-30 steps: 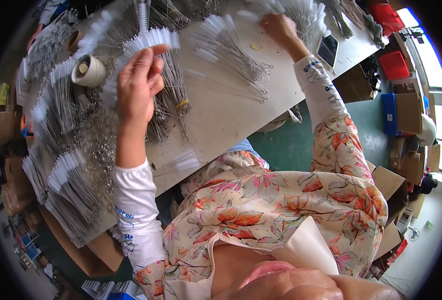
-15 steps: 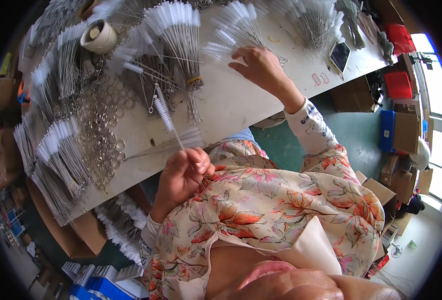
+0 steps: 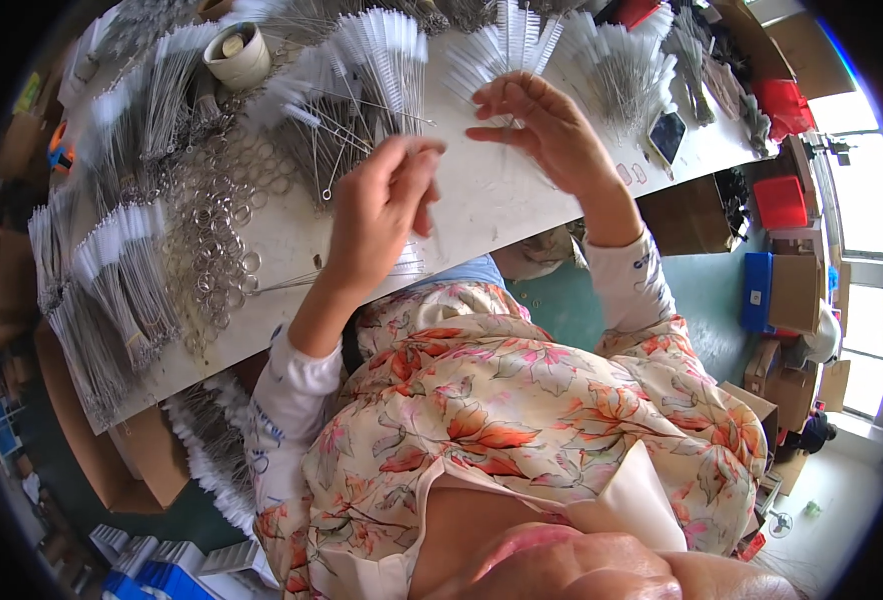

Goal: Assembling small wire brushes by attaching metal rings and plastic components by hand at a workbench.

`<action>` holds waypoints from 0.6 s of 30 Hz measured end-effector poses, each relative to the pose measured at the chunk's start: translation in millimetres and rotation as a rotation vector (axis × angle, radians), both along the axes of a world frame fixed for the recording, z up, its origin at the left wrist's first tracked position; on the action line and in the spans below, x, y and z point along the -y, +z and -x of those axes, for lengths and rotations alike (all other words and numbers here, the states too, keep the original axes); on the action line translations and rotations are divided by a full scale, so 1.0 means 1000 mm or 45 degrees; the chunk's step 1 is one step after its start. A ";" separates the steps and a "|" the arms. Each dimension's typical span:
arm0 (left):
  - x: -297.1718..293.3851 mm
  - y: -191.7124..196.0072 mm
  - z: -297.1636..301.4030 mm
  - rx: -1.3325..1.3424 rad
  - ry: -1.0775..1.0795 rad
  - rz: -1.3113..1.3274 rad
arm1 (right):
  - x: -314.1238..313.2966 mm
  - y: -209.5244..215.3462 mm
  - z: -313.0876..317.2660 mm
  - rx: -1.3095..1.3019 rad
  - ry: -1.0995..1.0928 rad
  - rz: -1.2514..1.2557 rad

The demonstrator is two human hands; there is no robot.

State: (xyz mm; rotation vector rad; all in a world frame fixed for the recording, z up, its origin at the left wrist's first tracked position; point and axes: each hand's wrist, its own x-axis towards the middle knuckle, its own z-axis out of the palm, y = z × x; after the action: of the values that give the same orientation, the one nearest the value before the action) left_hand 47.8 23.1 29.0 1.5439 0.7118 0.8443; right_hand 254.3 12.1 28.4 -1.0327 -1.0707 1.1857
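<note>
My left hand (image 3: 382, 210) is raised over the front part of the table, its fingers bent and smeared by motion. No brush shows in it, and I cannot make out whether its fingertips meet. To its right, my right hand (image 3: 547, 135) is open, thumb and fingers apart, at the handle end of a fanned group of white-bristled wire brushes (image 3: 510, 45). That hand partly hides their handles. Beyond my left hand lies a thick pile of similar brushes (image 3: 387, 65), with a few loose ones crossing its left side.
Metal rings (image 3: 224, 215) are heaped left of centre, beside bundled brushes (image 3: 127, 265). A pale round pot (image 3: 238, 62) stands behind them. More brushes (image 3: 622, 75) and a dark phone-like slab (image 3: 667, 135) lie at right. Cardboard boxes (image 3: 692, 215) stand below the table edge.
My left hand has moved up and away from my body; the brush it held is no longer seen in it. My right hand has turned and shifted slightly right, and the brushes by it are fanned upright.
</note>
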 end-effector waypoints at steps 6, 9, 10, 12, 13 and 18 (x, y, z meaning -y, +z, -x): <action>-0.012 -0.024 -0.033 0.025 0.242 -0.515 | 0.023 -0.001 0.056 -0.216 0.132 0.051; -0.018 -0.024 -0.015 0.097 0.535 -0.865 | 0.022 0.001 0.046 -0.159 -0.229 -0.251; -0.019 -0.023 -0.015 0.206 0.544 -0.909 | 0.020 -0.008 0.027 0.135 -0.188 -0.215; -0.003 -0.017 -0.017 0.061 0.382 -1.052 | 0.025 -0.024 0.028 -0.139 0.029 0.124; 0.001 -0.020 -0.017 -0.103 0.283 -1.244 | 0.024 -0.028 0.034 -0.501 0.153 0.109; 0.012 -0.039 -0.023 -0.064 0.242 -1.287 | 0.017 -0.042 0.026 -1.169 0.169 0.166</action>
State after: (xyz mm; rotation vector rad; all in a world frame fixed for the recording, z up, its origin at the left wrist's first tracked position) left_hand 70.8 11.4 -10.1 2.4116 0.4740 1.4363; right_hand 228.0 -5.2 -14.0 -0.4007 -0.3357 1.6153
